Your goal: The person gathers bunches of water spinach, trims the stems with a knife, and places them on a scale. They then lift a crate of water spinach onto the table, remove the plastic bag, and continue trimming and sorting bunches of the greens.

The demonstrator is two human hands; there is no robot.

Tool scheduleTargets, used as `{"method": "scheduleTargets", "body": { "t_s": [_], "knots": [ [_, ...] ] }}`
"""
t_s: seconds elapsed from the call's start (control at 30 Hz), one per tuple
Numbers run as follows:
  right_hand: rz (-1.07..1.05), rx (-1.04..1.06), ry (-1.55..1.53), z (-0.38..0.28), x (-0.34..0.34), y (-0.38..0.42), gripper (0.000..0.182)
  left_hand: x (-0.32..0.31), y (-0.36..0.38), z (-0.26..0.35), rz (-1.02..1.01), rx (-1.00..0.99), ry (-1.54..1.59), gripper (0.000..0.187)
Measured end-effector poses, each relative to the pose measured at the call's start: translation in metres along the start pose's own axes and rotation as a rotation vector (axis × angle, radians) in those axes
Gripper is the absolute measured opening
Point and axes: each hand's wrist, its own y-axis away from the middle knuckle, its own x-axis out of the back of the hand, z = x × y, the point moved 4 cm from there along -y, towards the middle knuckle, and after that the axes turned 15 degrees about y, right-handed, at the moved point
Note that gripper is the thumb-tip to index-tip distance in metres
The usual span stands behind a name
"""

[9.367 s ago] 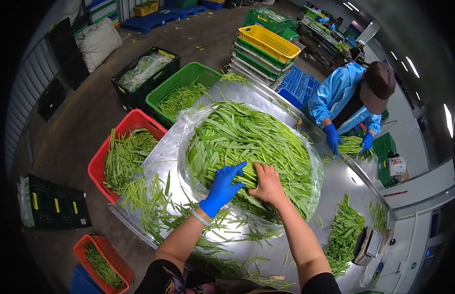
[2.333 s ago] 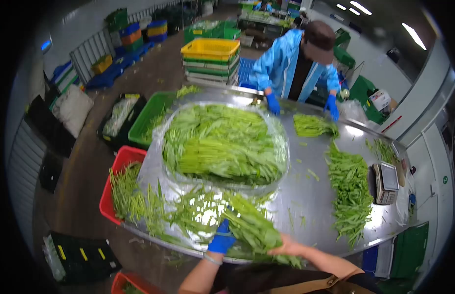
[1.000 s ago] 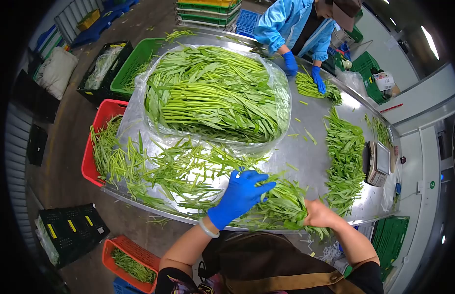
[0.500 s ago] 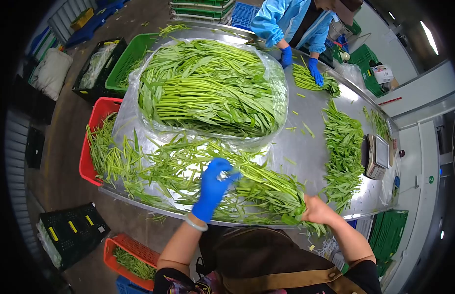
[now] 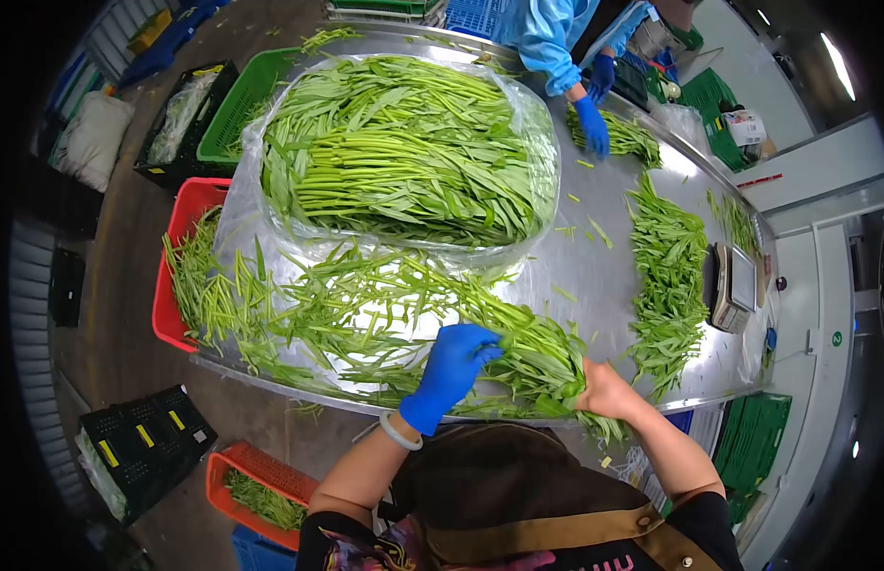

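My left hand (image 5: 458,366), in a blue glove, is closed over the near side of the loose green stems, its fingertips bent together around something I cannot make out. My bare right hand (image 5: 602,390) grips the leafy end of a bunch of greens (image 5: 532,354) near the front edge of the metal table (image 5: 594,285). The bunch's stems point left into loose greens (image 5: 337,314) spread along the front. Behind them lies a large heap of greens (image 5: 394,176) in a clear plastic bag.
A co-worker's blue-gloved hand (image 5: 591,127) rests by greens at the back right. A row of greens (image 5: 668,285) lies beside a scale (image 5: 735,287) on the right. At the left stand a red crate (image 5: 164,295) and a green crate (image 5: 235,119).
My left hand has moved right and slightly down, and its fingers have drawn together. My right hand still holds the bunch, slightly further left. The co-worker's hands have shifted.
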Motion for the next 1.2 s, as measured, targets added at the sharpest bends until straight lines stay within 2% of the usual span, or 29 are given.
{"method": "scheduleTargets", "body": {
  "t_s": [0.03, 0.1, 0.17, 0.27, 0.37, 0.57, 0.67, 0.77, 0.8, 0.9, 0.93, 1.03, 1.17, 1.2],
  "knots": [
    [0.004, -0.001, 0.013, 0.001, -0.002, 0.0, 0.037, 0.002, 0.003, -0.013, 0.088, 0.169, 0.205, 0.018],
    [0.0, -0.026, 0.054, -0.004, -0.002, 0.003, 0.036, 0.016, -0.002, -0.01, 0.212, 0.128, 0.218, 0.012],
    [-0.017, -0.065, 0.116, -0.021, 0.007, 0.006, 0.036, 0.015, -0.004, -0.009, 0.083, 0.007, 0.007, 0.012],
    [-0.054, -0.076, 0.177, -0.027, 0.004, 0.005, 0.037, -0.007, -0.005, 0.004, -0.144, -0.145, -0.493, 0.014],
    [-0.037, -0.034, 0.153, -0.025, 0.0, 0.005, 0.038, -0.011, -0.002, -0.006, -0.119, -0.087, -0.386, 0.018],
    [-0.017, -0.037, 0.035, -0.019, -0.012, 0.006, 0.038, -0.008, 0.004, -0.013, -0.125, -0.149, -0.361, 0.026],
    [-0.015, -0.047, 0.034, -0.01, -0.022, 0.005, 0.037, -0.006, 0.011, -0.017, -0.057, -0.009, -0.238, 0.022],
    [-0.077, -0.125, 0.081, -0.015, -0.019, 0.005, 0.037, 0.001, 0.012, -0.019, -0.076, 0.338, -0.026, 0.019],
    [-0.074, -0.119, 0.089, -0.015, -0.021, 0.005, 0.036, 0.001, 0.012, -0.021, -0.069, 0.345, 0.253, 0.021],
    [-0.078, -0.11, 0.1, -0.01, -0.026, 0.005, 0.036, 0.019, 0.01, -0.016, 0.11, 0.382, 0.49, 0.023],
    [-0.092, -0.111, 0.093, -0.009, -0.026, 0.003, 0.036, 0.023, 0.011, -0.017, 0.207, 0.42, 0.67, 0.023],
    [-0.067, -0.091, 0.081, 0.005, -0.041, 0.001, 0.037, 0.042, 0.015, -0.022, 0.217, 0.462, 0.959, 0.019],
    [-0.062, -0.081, 0.031, 0.018, -0.051, 0.0, 0.038, 0.109, 0.012, -0.065, 0.433, 0.263, 1.229, 0.018],
    [-0.067, -0.085, 0.024, 0.017, -0.051, 0.001, 0.038, 0.111, 0.008, -0.054, 0.476, 0.246, 0.912, 0.021]
  ]
}}
